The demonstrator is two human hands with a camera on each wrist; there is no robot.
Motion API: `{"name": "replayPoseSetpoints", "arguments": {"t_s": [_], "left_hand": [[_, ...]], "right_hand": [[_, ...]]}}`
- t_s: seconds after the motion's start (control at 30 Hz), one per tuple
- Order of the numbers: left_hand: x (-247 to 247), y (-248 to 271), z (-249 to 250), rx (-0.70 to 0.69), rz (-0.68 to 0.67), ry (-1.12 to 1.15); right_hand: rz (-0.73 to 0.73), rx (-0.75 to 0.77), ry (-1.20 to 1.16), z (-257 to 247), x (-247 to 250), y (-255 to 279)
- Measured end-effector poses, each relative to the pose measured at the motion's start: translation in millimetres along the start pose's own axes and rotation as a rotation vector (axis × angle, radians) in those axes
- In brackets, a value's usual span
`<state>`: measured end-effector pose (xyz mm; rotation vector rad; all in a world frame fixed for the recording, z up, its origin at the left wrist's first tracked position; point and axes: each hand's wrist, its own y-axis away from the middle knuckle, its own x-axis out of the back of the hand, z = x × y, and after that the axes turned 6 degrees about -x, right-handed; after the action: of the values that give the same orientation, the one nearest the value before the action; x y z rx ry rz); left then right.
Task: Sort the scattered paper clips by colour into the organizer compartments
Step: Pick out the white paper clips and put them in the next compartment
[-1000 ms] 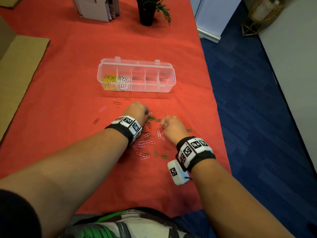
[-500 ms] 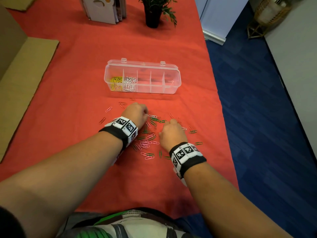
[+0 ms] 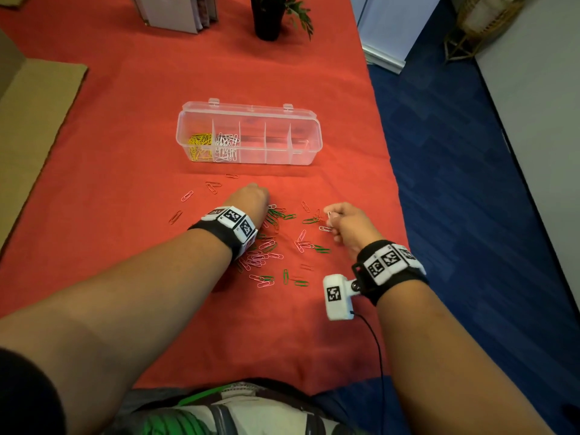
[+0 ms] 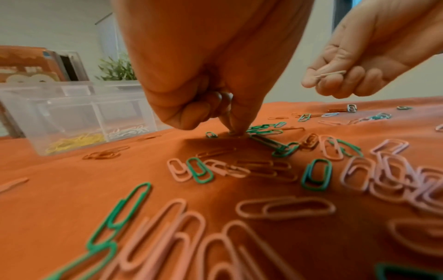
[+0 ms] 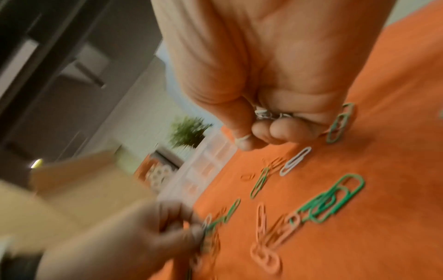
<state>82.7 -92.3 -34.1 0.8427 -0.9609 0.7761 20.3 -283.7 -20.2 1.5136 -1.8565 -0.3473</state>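
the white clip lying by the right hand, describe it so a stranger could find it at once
On the red cloth, look at the right hand. A single white clip lies flat just to its left. The nearest clips are green or red; only this one is white.

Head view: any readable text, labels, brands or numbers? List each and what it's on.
None readable.
Wrist bands: black-and-white square marker patterns only, no letters or digits.
White camera block by the right wrist: another marker, no text.
Books at the far table edge: cover print cropped and too small to read.
Organizer: no label visible.
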Motion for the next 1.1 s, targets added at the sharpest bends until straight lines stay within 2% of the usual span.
{"name": "replayPoseSetpoints", "arguments": {"t_s": [0.13,0.2,0.23,0.3,0.37,0.43,0.53,0.6,0.67,0.73,0.77,0.83,0.93,1.0,1.1], "left_hand": [[4.8,0.2,1.5,0.094,0.063,0.172],[14.0,3.5,3.2,0.203,0.053,0.422],[19.2,6.0,3.4,0.272,0.038,0.645],[28.0,15.5,2.9,0.383,0.018,1.169],[35.1,28.8,-0.2,0.392,-0.044,1.586],[40.5,42.6,-2.5,0.310,-0.133,1.825],[39.7,55.0,-8.1,0.245,-0.184,1.976],[36.7,59.4,-9.9,0.292,-0.204,2.016],[34.2,60.7,-8.7,0.421,-0.217,1.990],[29.7,61.3,-3.6,0.539,-0.221,1.814],[25.9,61.1,-0.4,0.554,-0.221,1.677],[18.9,60.1,8.6,0.535,-0.218,1.477],[13.5,58.9,25.2,0.522,-0.259,1.383],[10.7,56.5,38.5,0.485,-0.261,1.245],[-3.8,48.9,54.9,0.244,-0.166,0.852]], "right_hand": [[-0.102,-0.129,-0.510,1.1,13.8,4.7],[-0.111,-0.199,-0.629,2.6,13.1,4.3],[-0.073,-0.209,-0.561,3.1,11.1,2.2],[0.039,-0.151,-0.178,5.7,5.7,-5.3],[0.095,-0.070,0.179,7.3,0.3,-8.8],[0.109,-0.014,0.346,9.0,-1.7,-8.9],[0.211,0.064,0.488,11.8,1.4,-6.0],[0.257,0.129,0.602,13.9,1.7,-4.3],[0.252,0.168,0.726,17.4,-2.3,-2.5],[0.268,0.197,0.819,20.3,-8.1,-0.6],[0.281,0.211,0.850,20.9,-11.3,-0.7],[0.282,0.224,0.906,19.8,-15.1,1.2],[0.212,0.229,0.927,16.8,-12.5,1.3],[0.182,0.205,0.801,11.5,-3.3,4.1],[0.169,0.107,0.501,9.3,15.6,7.4]]}}
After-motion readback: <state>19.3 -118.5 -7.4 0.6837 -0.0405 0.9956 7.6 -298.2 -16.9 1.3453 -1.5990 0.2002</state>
